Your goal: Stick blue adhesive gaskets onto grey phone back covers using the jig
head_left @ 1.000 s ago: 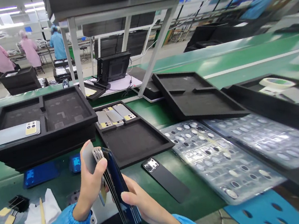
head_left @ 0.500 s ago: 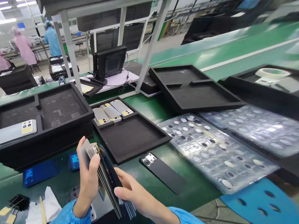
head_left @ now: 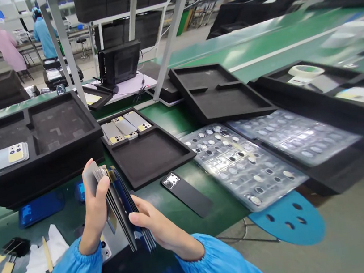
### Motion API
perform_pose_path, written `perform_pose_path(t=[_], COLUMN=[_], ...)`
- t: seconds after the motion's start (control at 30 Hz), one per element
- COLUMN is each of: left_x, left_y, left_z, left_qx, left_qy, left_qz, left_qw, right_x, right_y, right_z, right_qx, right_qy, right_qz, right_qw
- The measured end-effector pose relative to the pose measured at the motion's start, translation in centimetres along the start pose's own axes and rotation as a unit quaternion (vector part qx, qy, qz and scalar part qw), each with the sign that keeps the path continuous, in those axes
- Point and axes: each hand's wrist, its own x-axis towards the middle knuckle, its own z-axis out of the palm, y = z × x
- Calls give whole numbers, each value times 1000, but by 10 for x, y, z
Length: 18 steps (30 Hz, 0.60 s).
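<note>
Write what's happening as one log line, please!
left hand: holds silver panels | right hand: holds dark-blue panels | black phone-shaped panel: lies on green table

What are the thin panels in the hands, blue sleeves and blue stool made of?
Panels: perhaps glass or metal, smooth, with shiny edges.
Sleeves: seemingly thin cloth, slightly glossy, since they wrinkle and puff.
Stool: probably plastic, smooth and fairly matte, judging by its even colour.

Bright white glare is reflected by clear, dimpled plastic trays (head_left: 298,131); the far right is blurred and stretched.
</note>
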Motion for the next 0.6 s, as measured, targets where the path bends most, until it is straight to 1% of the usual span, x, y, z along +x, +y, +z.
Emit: perform_pose_path(t=[0.1,0.17,0.4,0.6], left_x=[-2,-3,-4,-5], left_y=[4,6,4,5], left_z=[2,2,1,-1], left_qx=[-23,-25,-10,10], left_qy=[-3,-3,11,7], left_qz=[-24,-25,-5,11], left_qw=[999,999,1000,1000], right_x=[1,1,3,3], right_y=[1,2,8,6], right_z=[-1,-3,-5,-6], right_qx=[-14,-23,-56,-79], right_qy=[2,2,-8,-22], right_qz=[0,3,-9,-25], right_qw=[1000,1000,998,996])
